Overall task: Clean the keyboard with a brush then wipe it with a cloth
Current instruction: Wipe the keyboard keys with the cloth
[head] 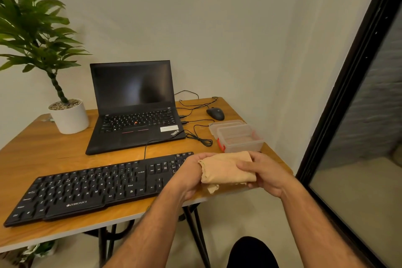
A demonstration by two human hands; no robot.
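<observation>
Keyboard [97,187] lies on the bench [54,150]; over its right end, left hand [187,177] and right hand [266,175] both grip a folded cloth [226,167].

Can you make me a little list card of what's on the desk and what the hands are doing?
hands: left hand and right hand both hold the cloth
cloth: tan, folded, above the desk's right front edge
keyboard: black, at the front of the desk, untouched
laptop: open, screen dark
mouse: black, back right
box: clear plastic, right side
plant: white pot, back left
brush: not in view
</observation>
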